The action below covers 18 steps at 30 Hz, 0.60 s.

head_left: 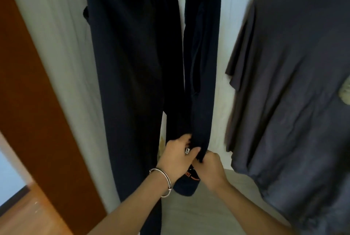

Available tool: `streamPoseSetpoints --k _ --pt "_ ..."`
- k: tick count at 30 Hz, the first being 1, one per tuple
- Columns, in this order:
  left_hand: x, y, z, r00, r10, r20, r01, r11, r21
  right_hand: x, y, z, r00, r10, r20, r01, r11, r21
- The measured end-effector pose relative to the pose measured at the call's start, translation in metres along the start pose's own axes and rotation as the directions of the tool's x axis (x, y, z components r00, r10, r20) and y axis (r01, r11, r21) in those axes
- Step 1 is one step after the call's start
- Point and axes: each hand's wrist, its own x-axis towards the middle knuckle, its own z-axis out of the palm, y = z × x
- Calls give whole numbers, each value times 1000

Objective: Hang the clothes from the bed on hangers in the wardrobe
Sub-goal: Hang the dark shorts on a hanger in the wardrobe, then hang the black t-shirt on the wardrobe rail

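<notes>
A narrow dark navy garment (pixel 202 49) hangs in the middle of the wardrobe, its lower end showing a small orange print. My left hand (pixel 177 156), with a silver bangle on the wrist, grips its lower part from the left. My right hand (pixel 212 166) pinches the same lower edge from the right. To its left hang long black trousers (pixel 132 64). On the right a dark grey T-shirt (pixel 295 83) hangs on a hanger. The hangers' tops are out of view.
The wardrobe's white back wall (pixel 56 45) lies behind the clothes. A brown wooden door panel (pixel 37 102) stands at the left. The wardrobe's pale floor board (pixel 198 212) lies below my hands. Wooden room floor (pixel 28 215) shows at lower left.
</notes>
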Motion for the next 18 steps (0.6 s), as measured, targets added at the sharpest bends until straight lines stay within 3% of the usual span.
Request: streamPoseSetpoints --k 5,7,9,12,14,18 --pt "-29 -53 -1 976 -216 -38 213 975 -55 -20 21 21 989 127 70 -136 979 149" --pt "-64 -77 4 939 -342 -47 338 938 -76 -37 41 29 965 207 162 -236 954 187" --pt "-114 -106 12 867 -497 -33 494 867 -65 -59 68 38 903 278 328 -328 938 107" --pt "-211 -144 29 697 -716 -34 715 697 -54 -94 113 49 668 379 641 -391 911 -132" --pt "-285 -157 45 547 -837 -2 836 547 -40 -121 137 54 507 427 749 -355 895 -270" --pt "-435 -144 85 133 -990 -40 929 138 -344 -182 170 59 258 559 788 -333 817 -471"
